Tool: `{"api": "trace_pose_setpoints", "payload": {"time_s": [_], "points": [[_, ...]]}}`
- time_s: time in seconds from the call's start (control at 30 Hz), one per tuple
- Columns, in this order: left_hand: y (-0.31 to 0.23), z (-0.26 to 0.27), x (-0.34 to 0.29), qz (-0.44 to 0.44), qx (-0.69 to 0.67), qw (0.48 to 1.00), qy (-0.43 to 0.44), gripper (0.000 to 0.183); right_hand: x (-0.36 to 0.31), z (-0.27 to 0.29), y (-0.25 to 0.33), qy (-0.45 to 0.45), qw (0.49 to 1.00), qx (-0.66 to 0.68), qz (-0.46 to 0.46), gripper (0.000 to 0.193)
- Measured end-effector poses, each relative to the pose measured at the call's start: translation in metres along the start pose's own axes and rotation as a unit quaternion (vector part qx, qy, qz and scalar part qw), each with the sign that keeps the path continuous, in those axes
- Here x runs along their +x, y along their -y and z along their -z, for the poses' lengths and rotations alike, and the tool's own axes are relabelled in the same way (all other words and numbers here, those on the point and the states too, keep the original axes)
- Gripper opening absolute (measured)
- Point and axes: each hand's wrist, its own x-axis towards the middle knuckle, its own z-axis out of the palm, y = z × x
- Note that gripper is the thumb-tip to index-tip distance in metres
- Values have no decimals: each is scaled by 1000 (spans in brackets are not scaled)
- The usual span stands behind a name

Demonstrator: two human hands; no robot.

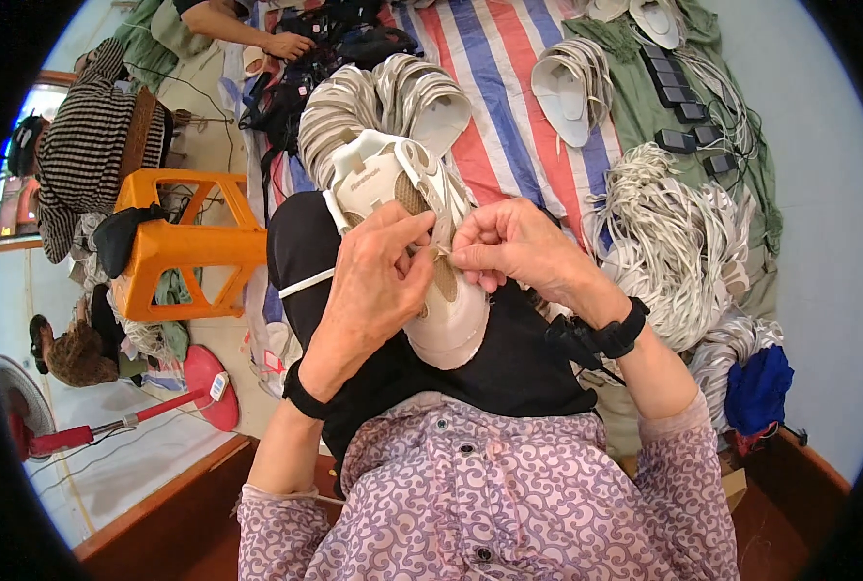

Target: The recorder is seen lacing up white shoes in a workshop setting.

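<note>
A cream and white shoe upper (456,334) with tan mesh lies across my black-covered lap, its toe toward me. My left hand (378,281) is closed on the upper's left side, thumb and forefinger bent in by the lace holes. Over the right edge, my right hand (523,247) pinches a thin pale shoelace at the eyelets. The fingertips of both hands almost meet there, and the lace end is partly hidden by them. A loose white lace (306,284) trails to the left across the black cloth.
Nested shoe uppers (339,107) stand just beyond my lap, with another stack (572,87) farther right. Bundled white laces (664,242) heap at the right. An orange stool (189,242) and a red fan (141,416) stand left. Another person's hand (288,45) reaches among black items.
</note>
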Motion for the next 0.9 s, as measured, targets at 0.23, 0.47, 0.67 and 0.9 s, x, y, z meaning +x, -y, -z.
{"api": "trace_pose_setpoints", "payload": {"time_s": [0.23,0.47,0.67,0.9], "points": [[6,-1,-3,-17,-5,999,-26,28,5,-2,2,-14,998,36,-47,9],[9,-4,-9,-7,-20,999,-33,28,0,-7,0,-24,996,80,-40,11],[10,-8,-5,-20,-22,999,-37,27,-3,-7,-4,-49,996,66,-19,10],[6,-1,2,-27,43,998,-25,21,14,-36,10,-224,872,-390,195,8]]}}
